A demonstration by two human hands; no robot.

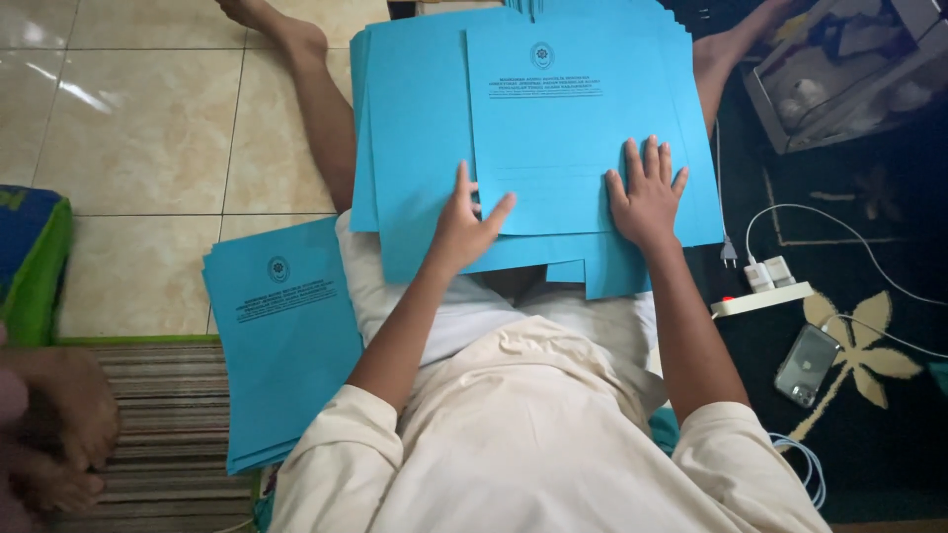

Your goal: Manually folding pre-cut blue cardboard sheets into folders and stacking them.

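Note:
A pile of bright blue paper folders (pixel 425 128) lies across my lap and legs, the top folder (pixel 563 118) printed with a round emblem and dark text. My left hand (pixel 464 225) rests on the pile's near edge, fingers spread, thumb and forefinger by the top folder's lower left corner. My right hand (pixel 647 192) lies flat on the top folder's lower right part, fingers apart. Neither hand grips anything. A second stack of the same blue folders (pixel 281 336) sits on the floor by my left side.
Beige floor tiles (pixel 138 128) lie to the left, a striped mat (pixel 168 434) below them. Another person's feet (pixel 59 434) show at the lower left. On the dark rug at right are a white power strip with chargers (pixel 762 291), a phone (pixel 806 363) and a box of clutter (pixel 839 69).

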